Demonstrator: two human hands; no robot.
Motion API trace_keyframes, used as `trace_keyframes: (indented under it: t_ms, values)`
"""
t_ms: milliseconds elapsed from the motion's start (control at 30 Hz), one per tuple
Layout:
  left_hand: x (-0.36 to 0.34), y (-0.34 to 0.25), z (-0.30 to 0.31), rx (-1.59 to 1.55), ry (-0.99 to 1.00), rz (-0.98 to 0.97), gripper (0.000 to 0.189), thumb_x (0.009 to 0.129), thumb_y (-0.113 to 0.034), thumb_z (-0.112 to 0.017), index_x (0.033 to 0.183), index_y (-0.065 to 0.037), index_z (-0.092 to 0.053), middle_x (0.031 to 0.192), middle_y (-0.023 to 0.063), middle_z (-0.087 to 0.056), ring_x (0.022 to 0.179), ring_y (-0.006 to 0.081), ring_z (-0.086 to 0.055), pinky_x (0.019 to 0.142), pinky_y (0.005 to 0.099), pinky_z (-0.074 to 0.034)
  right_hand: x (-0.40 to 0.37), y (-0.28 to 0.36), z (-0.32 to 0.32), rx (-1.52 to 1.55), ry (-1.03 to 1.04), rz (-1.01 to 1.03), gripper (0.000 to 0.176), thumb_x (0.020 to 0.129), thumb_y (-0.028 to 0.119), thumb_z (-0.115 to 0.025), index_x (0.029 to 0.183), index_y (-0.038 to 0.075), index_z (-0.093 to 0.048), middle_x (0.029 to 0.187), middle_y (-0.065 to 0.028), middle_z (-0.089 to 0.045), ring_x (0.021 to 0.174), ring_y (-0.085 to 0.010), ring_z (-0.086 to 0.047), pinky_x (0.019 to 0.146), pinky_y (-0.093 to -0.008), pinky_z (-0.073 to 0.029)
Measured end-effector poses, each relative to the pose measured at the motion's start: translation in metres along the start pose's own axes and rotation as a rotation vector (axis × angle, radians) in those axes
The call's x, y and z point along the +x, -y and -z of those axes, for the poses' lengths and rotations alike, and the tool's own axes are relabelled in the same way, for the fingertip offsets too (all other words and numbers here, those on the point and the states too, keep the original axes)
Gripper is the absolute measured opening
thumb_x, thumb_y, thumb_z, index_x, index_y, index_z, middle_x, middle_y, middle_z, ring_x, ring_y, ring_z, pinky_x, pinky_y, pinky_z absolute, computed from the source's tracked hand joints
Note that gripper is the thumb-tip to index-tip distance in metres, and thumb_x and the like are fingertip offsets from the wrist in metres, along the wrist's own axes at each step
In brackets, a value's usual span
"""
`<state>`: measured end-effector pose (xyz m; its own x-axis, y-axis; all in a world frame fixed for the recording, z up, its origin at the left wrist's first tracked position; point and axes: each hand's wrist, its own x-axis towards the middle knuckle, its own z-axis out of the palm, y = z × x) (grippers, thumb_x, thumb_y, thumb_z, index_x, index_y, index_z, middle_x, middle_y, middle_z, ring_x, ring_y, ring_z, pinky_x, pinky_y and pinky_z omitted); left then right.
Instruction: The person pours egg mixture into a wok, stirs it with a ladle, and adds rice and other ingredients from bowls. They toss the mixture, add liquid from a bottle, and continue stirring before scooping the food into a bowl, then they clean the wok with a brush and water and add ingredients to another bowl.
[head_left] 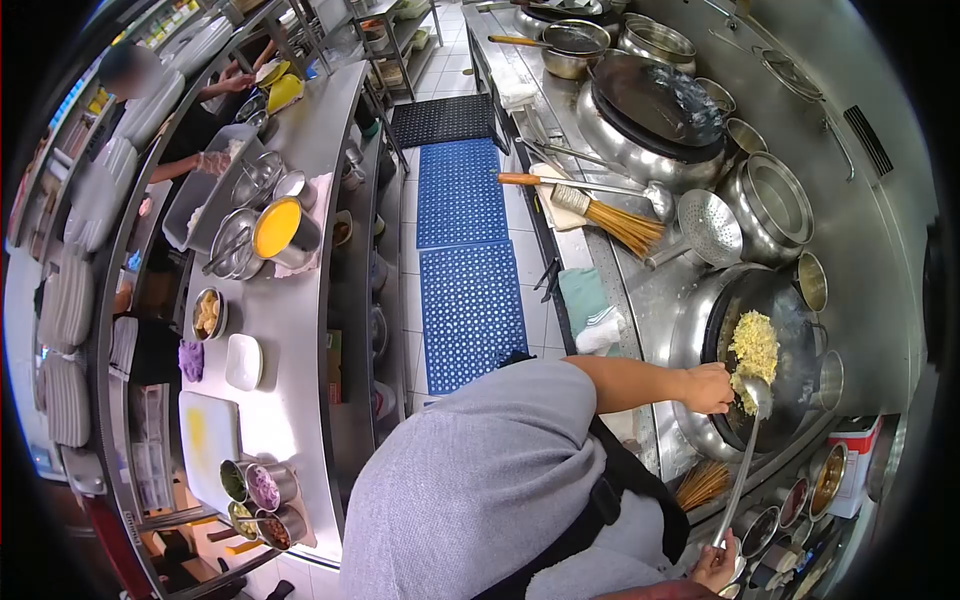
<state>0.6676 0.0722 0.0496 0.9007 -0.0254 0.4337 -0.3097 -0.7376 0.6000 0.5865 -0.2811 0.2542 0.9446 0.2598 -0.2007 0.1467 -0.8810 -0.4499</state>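
Note:
My left hand (708,388) is closed, fingers curled, at the near rim of a dark wok (790,310); what it grips, if anything, is hidden. In my right hand (715,565) is the end of a long metal ladle (742,480). The ladle's bowl lies in the wok, against a heap of yellow, crumbly food that looks like egg fried rice (755,345). A steel ring stove (685,340) surrounds the wok.
Beside the wok lie a perforated skimmer (710,228) and a bamboo brush (610,220). A second wok (655,100) stands farther along. Seasoning pots (760,525) sit at lower right. Behind me, a counter (290,400) holds bowls; a co-worker's gloved hand (212,163) reaches into a tub.

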Motion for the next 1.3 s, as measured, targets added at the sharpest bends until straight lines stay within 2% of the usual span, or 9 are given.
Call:
trace_keyframes:
  t_ms: [167,200,300,333,433,700,1000,1167,1300]
  values:
    - [-0.001,-0.005,0.006,-0.033,0.026,0.023,0.028,0.089,-0.032,-0.067,0.080,-0.006,-0.071,0.081,0.0161,-0.069,0.092,0.0373,-0.065,0.094,0.0500,-0.044,0.012,-0.010,-0.009,0.103,0.133,-0.007,0.039,0.095,0.004,-0.069,0.134,0.000,-0.062,0.096,-0.0083,-0.067,0.080,-0.0173,-0.060,0.068,-0.0330,-0.051]
    - [-0.002,-0.005,0.008,-0.040,0.043,0.035,0.027,0.090,-0.031,-0.067,0.080,-0.006,-0.071,0.083,0.0153,-0.069,0.096,0.0358,-0.064,0.096,0.0488,-0.043,0.056,-0.094,-0.035,0.337,0.088,0.121,0.053,0.096,-0.002,-0.060,0.147,0.007,-0.052,0.078,0.0015,-0.059,0.051,-0.0037,-0.045,0.044,-0.0207,-0.035]
    - [0.000,-0.002,0.002,-0.023,0.040,0.039,0.027,0.090,-0.032,-0.068,0.081,-0.006,-0.071,0.085,0.0146,-0.069,0.097,0.0352,-0.063,0.097,0.0483,-0.043,0.051,-0.091,-0.041,0.379,0.092,0.187,0.050,0.097,-0.001,-0.060,0.146,0.007,-0.053,0.078,0.0018,-0.058,0.050,-0.0035,-0.044,0.044,-0.0210,-0.035]
    - [0.000,-0.002,0.002,-0.020,0.038,0.020,0.028,0.090,-0.032,-0.068,0.081,-0.006,-0.071,0.085,0.0146,-0.070,0.097,0.0352,-0.063,0.097,0.0483,-0.043,0.010,-0.019,-0.021,0.178,0.012,0.100,0.030,0.090,0.011,-0.071,0.118,0.000,-0.071,0.093,-0.0127,-0.072,0.076,-0.0248,-0.067,0.068,-0.0392,-0.055]
    - [0.000,0.001,0.007,-0.014,0.030,-0.018,0.029,0.090,-0.033,-0.068,0.080,-0.006,-0.071,0.087,0.0147,-0.070,0.097,0.0354,-0.063,0.096,0.0487,-0.043,0.036,-0.065,-0.030,0.364,0.113,0.100,0.048,0.098,0.000,-0.059,0.146,0.006,-0.053,0.078,0.0025,-0.056,0.050,-0.0034,-0.042,0.044,-0.0210,-0.035]
    - [0.004,-0.005,0.018,-0.056,0.143,0.048,0.033,0.090,-0.034,-0.068,0.076,-0.003,-0.068,0.084,0.0178,-0.069,0.096,0.0394,-0.065,0.090,0.0521,-0.044,0.017,-0.035,-0.023,0.358,0.117,0.075,0.047,0.097,-0.002,-0.058,0.144,0.000,-0.054,0.078,0.0013,-0.057,0.051,-0.0033,-0.042,0.043,-0.0217,-0.033]
    - [0.004,0.005,0.014,-0.055,0.081,0.007,0.034,0.088,-0.037,-0.071,0.075,-0.005,-0.068,0.081,0.0167,-0.069,0.091,0.0386,-0.065,0.089,0.0511,-0.046,0.007,-0.016,-0.035,0.355,0.096,0.060,0.047,0.099,0.000,-0.055,0.146,-0.001,-0.051,0.084,-0.0001,-0.059,0.058,-0.0036,-0.044,0.048,-0.0203,-0.036]
    - [0.016,0.006,0.017,-0.142,0.151,0.070,0.032,0.084,-0.040,-0.076,0.079,-0.009,-0.072,0.077,0.0150,-0.070,0.079,0.0406,-0.067,0.072,0.0515,-0.052,0.019,-0.018,-0.040,0.302,0.101,0.201,0.048,0.092,-0.002,-0.055,0.139,-0.005,-0.058,0.118,-0.0182,-0.069,0.103,-0.0218,-0.067,0.099,-0.0333,-0.050]
    - [-0.001,-0.032,0.027,-0.007,-0.053,-0.074,0.034,0.087,-0.034,-0.075,0.070,-0.007,-0.067,0.070,0.0151,-0.067,0.071,0.0386,-0.066,0.066,0.0504,-0.049,0.056,0.019,-0.056,0.188,-0.144,0.225,0.043,0.088,0.004,-0.062,0.131,-0.001,-0.064,0.086,-0.0241,-0.067,0.074,-0.0287,-0.064,0.075,-0.0393,-0.051]
